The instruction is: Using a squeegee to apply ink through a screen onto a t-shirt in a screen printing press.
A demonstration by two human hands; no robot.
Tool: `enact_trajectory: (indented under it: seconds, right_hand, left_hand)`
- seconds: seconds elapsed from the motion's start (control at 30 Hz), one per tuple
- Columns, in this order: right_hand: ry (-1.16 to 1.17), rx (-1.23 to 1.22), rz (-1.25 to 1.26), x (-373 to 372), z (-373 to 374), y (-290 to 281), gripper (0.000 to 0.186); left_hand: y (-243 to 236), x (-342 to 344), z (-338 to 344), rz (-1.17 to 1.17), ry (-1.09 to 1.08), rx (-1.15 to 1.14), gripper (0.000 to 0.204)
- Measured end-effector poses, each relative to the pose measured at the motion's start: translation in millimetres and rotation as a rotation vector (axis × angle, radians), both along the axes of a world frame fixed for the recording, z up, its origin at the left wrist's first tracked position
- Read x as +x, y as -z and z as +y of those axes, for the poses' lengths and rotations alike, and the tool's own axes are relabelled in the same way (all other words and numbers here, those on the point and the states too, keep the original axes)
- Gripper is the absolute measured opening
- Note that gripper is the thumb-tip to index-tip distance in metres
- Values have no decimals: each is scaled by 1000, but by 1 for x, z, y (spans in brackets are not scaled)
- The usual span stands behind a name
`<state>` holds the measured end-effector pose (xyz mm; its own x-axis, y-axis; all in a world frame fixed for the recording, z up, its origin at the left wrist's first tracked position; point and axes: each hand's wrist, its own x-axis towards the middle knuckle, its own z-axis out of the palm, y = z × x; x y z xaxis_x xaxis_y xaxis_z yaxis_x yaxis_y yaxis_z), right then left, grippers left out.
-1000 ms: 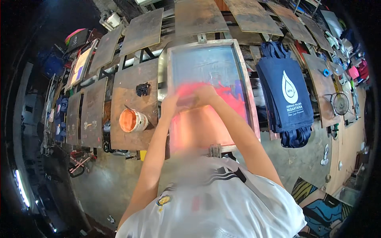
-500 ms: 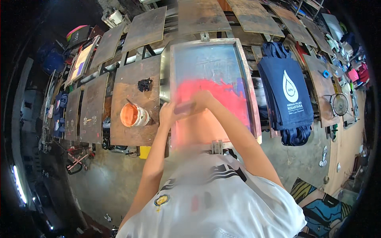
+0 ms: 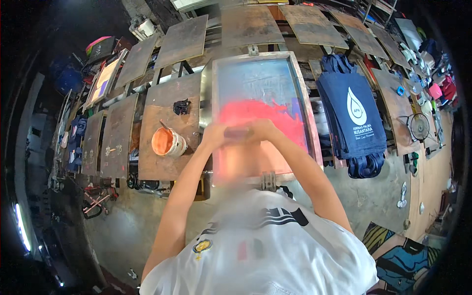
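A wooden-framed printing screen (image 3: pixel 303 93) lies in front of me, its mesh blue-grey at the far end and covered with wet pinkish-red ink (image 3: pixel 287 129) over the middle and near part. Both hands grip a dark squeegee (image 3: pixel 237 132) crosswise over the ink. My left hand (image 3: pixel 214 135) is closed round its left end, and my right hand (image 3: pixel 263 131) round its right end. Blur hides part of the fingers and the blade edge. Hinge-like metal clamps (image 3: pixel 268 181) sit at the near edge of the screen.
On the board to the left stand a bucket of orange-red ink (image 3: pixel 168 142) and a crumpled black rag (image 3: pixel 182 106). Navy tote bags (image 3: pixel 351 113) are stacked to the right, with a small fan (image 3: pixel 419 127) beyond. More wooden boards (image 3: pixel 251 24) line the far side.
The squeegee has turned from a slant to nearly level across the screen. My right hand has come slightly nearer and to the right, now about even with my left.
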<state>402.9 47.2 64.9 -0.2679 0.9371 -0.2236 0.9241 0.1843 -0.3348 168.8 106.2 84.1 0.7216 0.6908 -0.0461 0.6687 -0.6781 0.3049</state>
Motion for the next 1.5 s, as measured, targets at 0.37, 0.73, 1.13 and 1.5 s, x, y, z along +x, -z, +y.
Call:
enact_trajectory:
  seconds: [0.37, 0.73, 1.13, 1.5]
  right_hand:
    - [54, 61, -103, 15, 29, -26, 44]
    - [-145, -16, -3, -11, -1, -9, 38]
    - [-133, 62, 95, -7, -3, -4, 35]
    - [-163, 94, 152, -5, -14, -10, 34]
  left_hand:
    - [17, 22, 14, -276, -169, 13, 56]
    - [12, -20, -56, -352, -308, -122, 63]
    - [13, -14, -58, -228, -311, -30, 66]
    - [-4, -3, -77, -180, -485, -100, 67]
